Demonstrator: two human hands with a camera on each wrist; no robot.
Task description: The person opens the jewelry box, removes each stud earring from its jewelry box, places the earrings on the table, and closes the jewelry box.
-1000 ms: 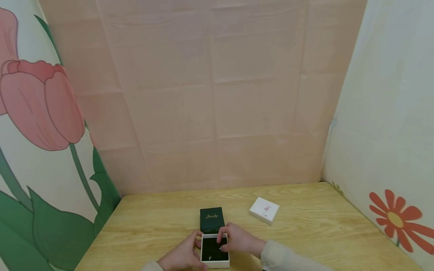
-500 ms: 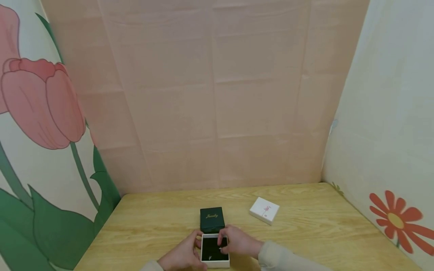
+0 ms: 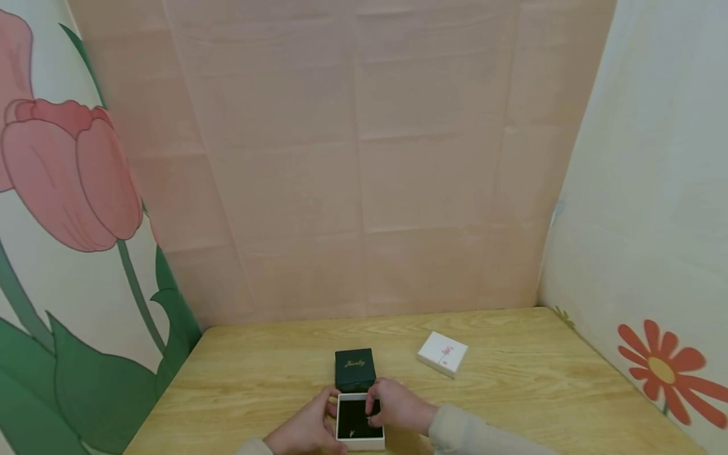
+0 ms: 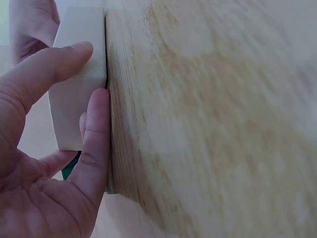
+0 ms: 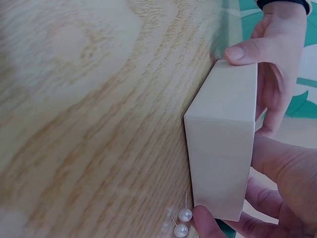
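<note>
A white jewelry box (image 3: 364, 445) with a black insert (image 3: 349, 414) stands open at the table's near edge. My left hand (image 3: 309, 422) grips its left side, the thumb at the near corner and fingers along the wall. The left wrist view shows that thumb (image 4: 74, 57) on the box's outer wall. A small silvery earring (image 3: 352, 434) sits at the insert's lower left. Over the insert's right part, my right hand (image 3: 400, 404) bends thumb and index finger together on a tiny shiny earring, mostly hidden by the fingertips.
A dark green box (image 3: 355, 366) with gold lettering stands just behind the white box. Farther right lies a white lid (image 3: 442, 354) with a pink flower print. Two pearl studs (image 5: 185, 214) lie on the wooden table (image 3: 256, 373) beside the box.
The right thumb and fingertips have shifted slightly over the insert's right part. The left hand and the boxes keep their places.
</note>
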